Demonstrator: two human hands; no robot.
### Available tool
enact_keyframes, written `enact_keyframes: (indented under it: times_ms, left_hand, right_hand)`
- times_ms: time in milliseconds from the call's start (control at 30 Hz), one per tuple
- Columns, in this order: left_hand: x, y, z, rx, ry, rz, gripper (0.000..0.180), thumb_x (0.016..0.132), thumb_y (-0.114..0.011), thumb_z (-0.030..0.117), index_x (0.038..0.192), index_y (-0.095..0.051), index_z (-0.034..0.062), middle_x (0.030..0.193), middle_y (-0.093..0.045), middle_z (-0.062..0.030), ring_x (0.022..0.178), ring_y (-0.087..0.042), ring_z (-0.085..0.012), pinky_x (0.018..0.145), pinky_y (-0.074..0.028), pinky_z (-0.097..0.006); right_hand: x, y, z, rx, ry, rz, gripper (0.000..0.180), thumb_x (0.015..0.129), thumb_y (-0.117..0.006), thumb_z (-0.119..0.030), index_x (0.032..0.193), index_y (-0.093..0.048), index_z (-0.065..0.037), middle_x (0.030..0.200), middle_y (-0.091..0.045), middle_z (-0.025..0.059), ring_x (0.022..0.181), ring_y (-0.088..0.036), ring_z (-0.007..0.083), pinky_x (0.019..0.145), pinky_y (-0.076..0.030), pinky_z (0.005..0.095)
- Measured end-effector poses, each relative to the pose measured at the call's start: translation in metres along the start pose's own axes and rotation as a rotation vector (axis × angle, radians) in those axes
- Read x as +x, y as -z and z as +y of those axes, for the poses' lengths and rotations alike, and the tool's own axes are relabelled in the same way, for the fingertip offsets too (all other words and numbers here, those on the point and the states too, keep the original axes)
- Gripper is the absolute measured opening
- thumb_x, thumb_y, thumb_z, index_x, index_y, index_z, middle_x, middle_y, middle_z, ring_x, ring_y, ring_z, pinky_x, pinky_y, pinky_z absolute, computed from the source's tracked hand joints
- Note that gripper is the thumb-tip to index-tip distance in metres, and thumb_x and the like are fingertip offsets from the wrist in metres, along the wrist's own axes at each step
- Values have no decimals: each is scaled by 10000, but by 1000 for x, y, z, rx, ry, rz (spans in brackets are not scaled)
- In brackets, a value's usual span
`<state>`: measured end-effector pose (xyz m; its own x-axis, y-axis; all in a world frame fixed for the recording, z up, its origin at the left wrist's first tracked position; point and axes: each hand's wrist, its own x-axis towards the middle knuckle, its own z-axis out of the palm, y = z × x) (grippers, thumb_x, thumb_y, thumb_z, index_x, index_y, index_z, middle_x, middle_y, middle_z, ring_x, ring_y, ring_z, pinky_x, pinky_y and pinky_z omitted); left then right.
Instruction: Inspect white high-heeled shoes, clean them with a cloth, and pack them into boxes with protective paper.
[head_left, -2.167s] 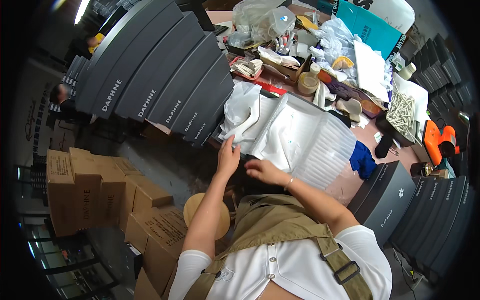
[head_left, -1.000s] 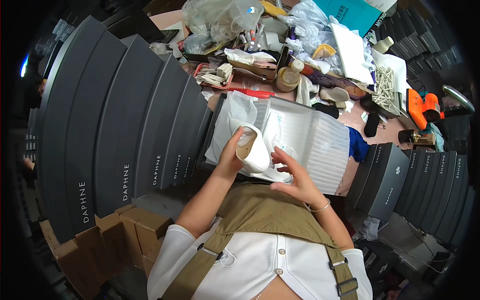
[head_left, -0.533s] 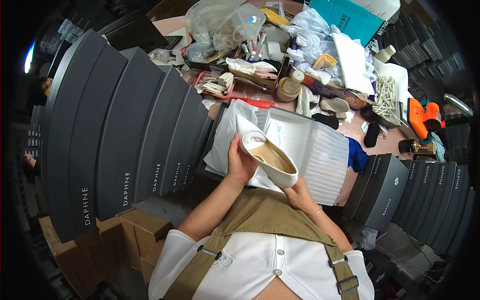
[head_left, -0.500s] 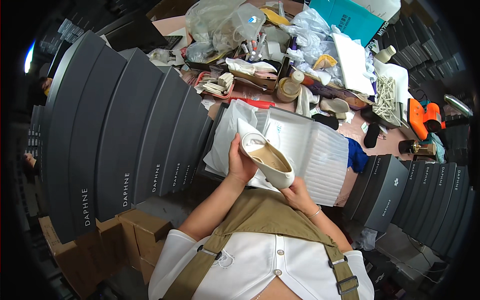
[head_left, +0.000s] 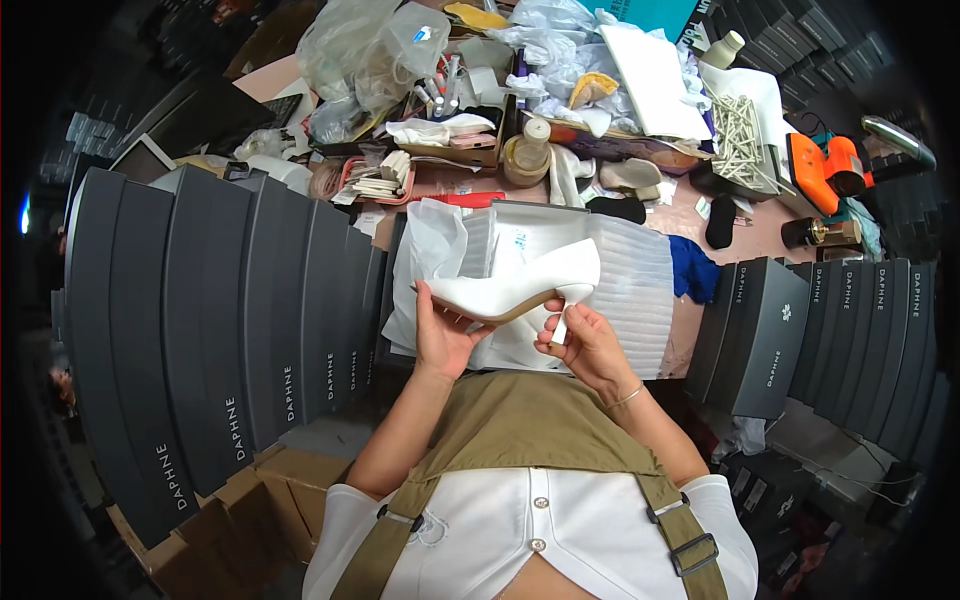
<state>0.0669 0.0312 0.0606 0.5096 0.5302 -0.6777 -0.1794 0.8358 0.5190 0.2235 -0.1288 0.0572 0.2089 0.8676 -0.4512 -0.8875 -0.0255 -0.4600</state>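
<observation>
The largest mass is the tall stack of dark grey boxes (head_left: 220,320) on the person's left, its faces marked with the same short word in pale capitals. The shorter row of grey boxes (head_left: 765,340) on the right repeats that lettering, and its foremost box also bears a small pale flower-like emblem. Between them, on the table, an open shoebox (head_left: 545,206) holds white tissue paper (head_left: 432,235), with a ribbed white sheet (head_left: 637,300) on its right side. At the top edge, a teal package (head_left: 650,12) shows dark characters, partly cut off.

The white high-heeled shoe (head_left: 515,283) is held up over the open box, side-on, toe to the left and heel to the right. The left hand (head_left: 447,337) supports the toe end, thumb at the tip and fingers beneath the tan sole. The right hand (head_left: 590,345) pinches the slim heel between thumb and fingers. Smaller are the clear plastic tub (head_left: 405,45) with its blue-and-white sticker and a faint bluish print (head_left: 520,238) just above the shoe, too small to read.
</observation>
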Motion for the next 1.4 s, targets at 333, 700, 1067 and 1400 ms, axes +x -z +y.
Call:
enact_keyframes:
  times_ms: [333, 700, 1067, 1400]
  left_hand:
    - [-2, 8, -4, 24, 14, 15, 913, 834, -433, 756, 1429, -253, 86, 1413, -316, -166, 1299, -364, -337, 992, -361, -609]
    - [-7, 4, -4, 105, -184, -17, 682, 911, -386, 672, 1268, -426, 92, 1270, -485, -112, 1184, -484, -248, 903, -458, -497]
    - [-11, 3, -4, 79, -357, -112, 653, 917, -313, 705, 1153, -492, 122, 1106, -566, -49, 1027, -556, -162, 830, -473, -352]
    - [-6, 3, -4, -132, -79, -232, 388, 998, -458, 375, 1291, -421, 123, 1197, -577, -75, 1105, -574, -197, 897, -487, -379]
  right_hand:
    - [1, -3, 2, 58, -12, -12, 367, 1005, -473, -297, 1218, -519, -2, 959, -646, 100, 852, -665, 217, 820, -564, 382]
    - [0, -2, 1, 10, 24, -15, 359, 1026, -392, -268, 1225, -494, 13, 988, -646, 144, 852, -662, 251, 799, -549, 398]
    - [2, 7, 8, -108, 73, 19, 362, 1019, -437, -282, 1222, -477, 15, 987, -640, 129, 848, -659, 234, 758, -570, 378]
    - [-26, -19, 11, -1307, 718, -11, 236, 811, -564, 7, 1033, -641, 0, 974, -649, 113, 857, -629, 226, 748, -507, 352]
